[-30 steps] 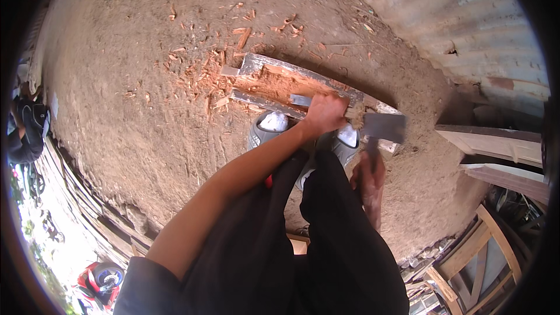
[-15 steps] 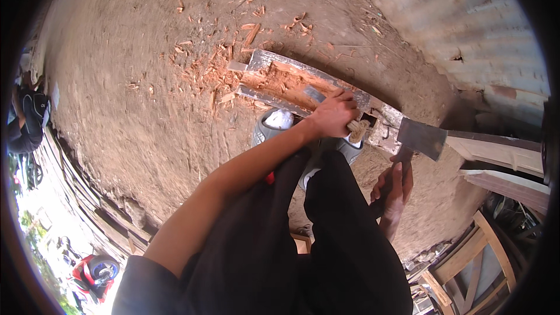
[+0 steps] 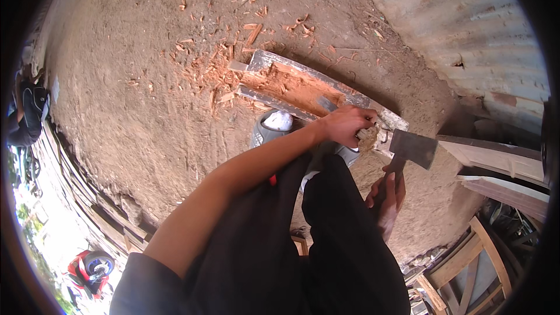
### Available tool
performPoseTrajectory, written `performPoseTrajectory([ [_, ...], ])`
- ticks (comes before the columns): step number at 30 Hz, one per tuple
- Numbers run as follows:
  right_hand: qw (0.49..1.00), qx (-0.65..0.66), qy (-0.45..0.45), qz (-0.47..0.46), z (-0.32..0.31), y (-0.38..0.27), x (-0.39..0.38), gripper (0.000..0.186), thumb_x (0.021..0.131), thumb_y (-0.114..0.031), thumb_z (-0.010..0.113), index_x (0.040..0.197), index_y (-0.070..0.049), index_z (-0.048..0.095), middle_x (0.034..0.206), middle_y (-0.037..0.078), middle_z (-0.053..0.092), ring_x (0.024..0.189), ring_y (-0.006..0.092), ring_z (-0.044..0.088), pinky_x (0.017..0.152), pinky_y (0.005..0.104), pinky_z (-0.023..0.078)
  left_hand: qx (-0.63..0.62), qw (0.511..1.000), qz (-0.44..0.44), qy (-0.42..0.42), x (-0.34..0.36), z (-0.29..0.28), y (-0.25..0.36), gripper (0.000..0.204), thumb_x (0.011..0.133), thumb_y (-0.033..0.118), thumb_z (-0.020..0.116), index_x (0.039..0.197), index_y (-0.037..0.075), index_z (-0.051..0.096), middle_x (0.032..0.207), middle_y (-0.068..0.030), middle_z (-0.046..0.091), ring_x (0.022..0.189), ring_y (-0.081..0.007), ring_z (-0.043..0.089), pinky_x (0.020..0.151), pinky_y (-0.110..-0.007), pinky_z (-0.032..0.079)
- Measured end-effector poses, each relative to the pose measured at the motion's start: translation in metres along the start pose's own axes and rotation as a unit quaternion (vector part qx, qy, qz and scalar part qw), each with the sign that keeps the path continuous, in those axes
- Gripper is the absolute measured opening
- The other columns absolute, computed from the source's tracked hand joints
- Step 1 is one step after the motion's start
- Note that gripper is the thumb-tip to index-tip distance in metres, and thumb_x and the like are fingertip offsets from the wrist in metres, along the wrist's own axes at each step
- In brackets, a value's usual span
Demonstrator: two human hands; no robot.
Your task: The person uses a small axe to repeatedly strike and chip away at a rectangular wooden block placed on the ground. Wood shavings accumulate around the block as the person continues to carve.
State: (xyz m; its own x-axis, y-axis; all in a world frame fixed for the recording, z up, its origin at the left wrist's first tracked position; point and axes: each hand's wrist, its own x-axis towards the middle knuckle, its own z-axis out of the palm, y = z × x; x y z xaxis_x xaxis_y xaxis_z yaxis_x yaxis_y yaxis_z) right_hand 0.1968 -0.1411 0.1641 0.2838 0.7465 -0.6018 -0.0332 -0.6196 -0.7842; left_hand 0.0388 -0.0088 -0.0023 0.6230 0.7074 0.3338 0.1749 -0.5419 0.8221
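Observation:
A long wooden beam [image 3: 329,71] with a hollowed trough and flaking pale paint lies on the ground before my feet. My left hand [image 3: 349,122] is closed around a chisel [image 3: 326,104]; its flat metal blade points left into the trough, and its frayed butt [image 3: 367,138] sticks out to the right of my fist. My right hand [image 3: 389,195] grips the handle of a hatchet [image 3: 415,149]. The broad dark head of the hatchet is raised by the beam's right end, apart from the chisel's butt. My fingers hide the middle of the chisel.
Wood chips [image 3: 216,70] lie scattered on the dirt floor around the beam's left end. A corrugated metal sheet [image 3: 466,29] stands at the upper right, with planks [image 3: 496,160] below it and a wooden frame [image 3: 466,262] at the lower right. Another person [image 3: 28,111] is at the far left.
My left hand has moved right and slightly toward me along the beam, with the chisel in it. The hatchet has shifted slightly left and toward me.

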Motion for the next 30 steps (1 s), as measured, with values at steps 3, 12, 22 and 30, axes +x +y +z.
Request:
performPoseTrajectory([
  [3, 1.000, -0.003, 0.003, -0.001, 0.000, -0.005, -0.001, 0.042, 0.107, -0.040, 0.053, 0.125, -0.002, 0.050, 0.063, 0.004, 0.047, 0.040, 0.0121, 0.045, 0.038, 0.0264, 0.037, -0.027, 0.997, -0.068, -0.016, 0.002, 0.003, 0.004, 0.034, 0.058, 0.017, 0.073, 0.089, 0.003, 0.070, 0.087, -0.0174, 0.068, 0.086, -0.0402, 0.068, 0.075, -0.048, 0.055],
  [12, 0.997, -0.004, 0.022, -0.068, -0.008, 0.002, 0.004, 0.041, 0.102, -0.030, 0.063, 0.125, 0.002, 0.048, 0.064, 0.006, 0.050, 0.040, 0.0134, 0.049, 0.036, 0.0282, 0.038, 0.017, 0.992, -0.080, -0.094, 0.006, 0.004, 0.003, 0.037, 0.057, 0.015, 0.074, 0.093, 0.005, 0.074, 0.076, -0.0212, 0.068, 0.079, -0.0420, 0.069, 0.071, -0.050, 0.055],
  [22, 0.994, -0.007, 0.039, -0.098, -0.017, 0.032, 0.015, 0.036, 0.097, -0.010, 0.064, 0.126, 0.002, 0.046, 0.071, 0.005, 0.056, 0.042, 0.0114, 0.050, 0.037, 0.0276, 0.038, 0.023, 0.988, -0.141, -0.055, 0.012, 0.012, -0.004, 0.036, 0.064, 0.016, 0.073, 0.099, 0.006, 0.074, 0.078, -0.0200, 0.072, 0.080, -0.0400, 0.071, 0.078, -0.049, 0.057],
  [30, 0.992, -0.121, -0.009, -0.034, -0.030, 0.045, 0.020, 0.038, 0.092, -0.003, 0.065, 0.125, 0.003, 0.047, 0.075, 0.008, 0.057, 0.042, 0.0138, 0.050, 0.038, 0.0305, 0.042, 0.059, 0.987, -0.145, -0.040, 0.018, 0.010, -0.005, 0.040, 0.063, 0.019, 0.073, 0.100, 0.003, 0.072, 0.082, -0.0226, 0.072, 0.082, -0.0400, 0.072, 0.078, -0.048, 0.057],
])
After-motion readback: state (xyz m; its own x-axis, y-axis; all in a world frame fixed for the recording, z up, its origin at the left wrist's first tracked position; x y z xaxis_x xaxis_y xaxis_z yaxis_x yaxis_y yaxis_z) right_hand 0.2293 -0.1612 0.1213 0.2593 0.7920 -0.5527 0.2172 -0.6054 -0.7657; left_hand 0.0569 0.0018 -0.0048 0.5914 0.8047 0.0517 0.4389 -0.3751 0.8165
